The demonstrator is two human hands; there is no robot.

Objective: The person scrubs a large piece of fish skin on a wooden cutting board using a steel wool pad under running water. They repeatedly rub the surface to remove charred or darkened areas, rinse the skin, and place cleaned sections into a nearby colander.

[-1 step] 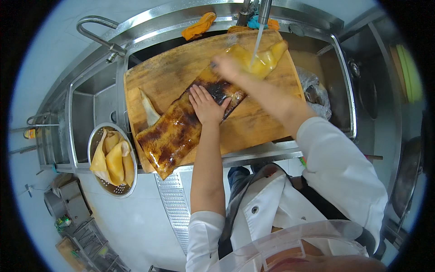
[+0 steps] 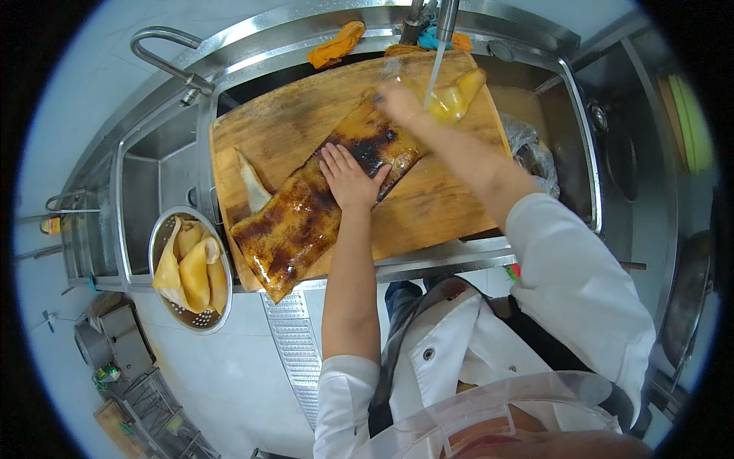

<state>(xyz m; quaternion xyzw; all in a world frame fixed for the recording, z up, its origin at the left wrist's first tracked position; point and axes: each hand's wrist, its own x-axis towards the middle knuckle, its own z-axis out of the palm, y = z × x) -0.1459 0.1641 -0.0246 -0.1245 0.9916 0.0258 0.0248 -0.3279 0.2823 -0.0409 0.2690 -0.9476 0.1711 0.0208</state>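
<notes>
A long, wet slab of animal skin (image 2: 294, 210), brown with dark scorched patches, lies slantwise across a wooden board (image 2: 252, 138). Its far right end is cleaner and yellow. My left hand (image 2: 353, 180) presses flat on the middle of the skin, fingers spread. Blurred by motion, my right hand (image 2: 401, 107) is over the upper part of the skin, closed. A small dark grey tip shows at its left side; the rest of what it holds is hidden. Water runs from a faucet (image 2: 446, 23) onto the yellow end beside this hand.
Pale yellow skin pieces fill a metal colander (image 2: 222, 302) at the left. A whitish strip (image 2: 251, 183) lies on the board near its left edge. Sink basins (image 2: 160, 176) flank the board. Orange cloth (image 2: 336, 44) rests behind it; a clear plastic bag (image 2: 531, 157) sits at the right.
My right hand has moved a little up and to the right along the skin. My left hand and the slab have stayed in place.
</notes>
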